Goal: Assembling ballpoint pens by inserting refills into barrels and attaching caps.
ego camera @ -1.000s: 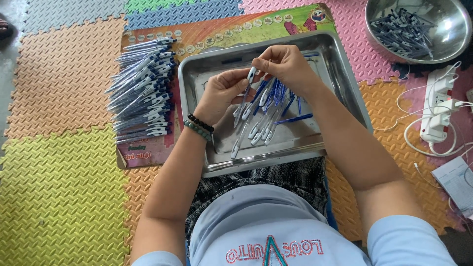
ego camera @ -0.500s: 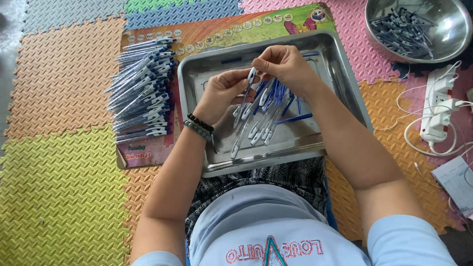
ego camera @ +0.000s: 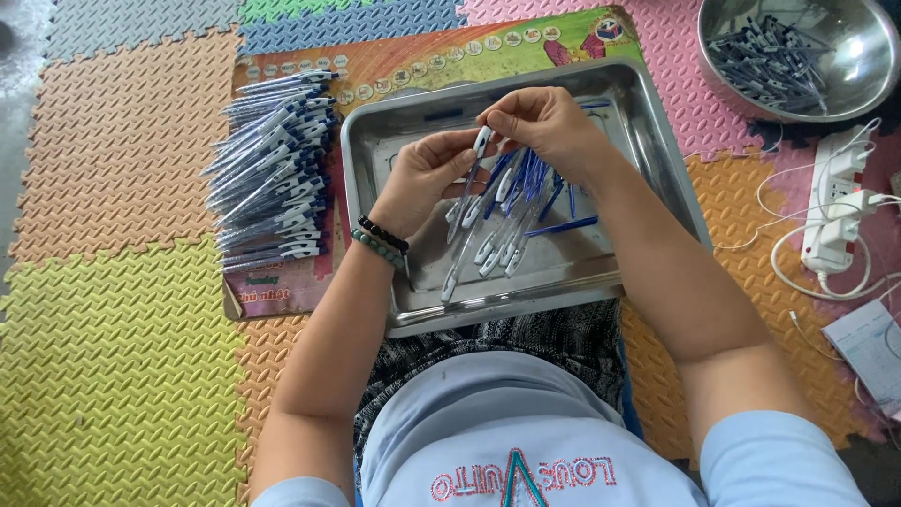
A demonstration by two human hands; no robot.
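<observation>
My left hand (ego camera: 424,178) and my right hand (ego camera: 544,127) meet over a steel tray (ego camera: 657,160) and together hold one clear pen (ego camera: 466,192) with a white and blue cap end. The right hand pinches the top of the pen, while the left hand grips its barrel below. Under the hands, several more pens and blue refills (ego camera: 521,211) lie in the tray. A bead bracelet circles my left wrist.
A pile of finished pens (ego camera: 272,169) lies on a printed board (ego camera: 282,286) left of the tray. A steel bowl (ego camera: 849,89) with dark pen parts stands at top right. A white power strip (ego camera: 831,211) with cables and a paper (ego camera: 868,347) lie at the right on foam mats.
</observation>
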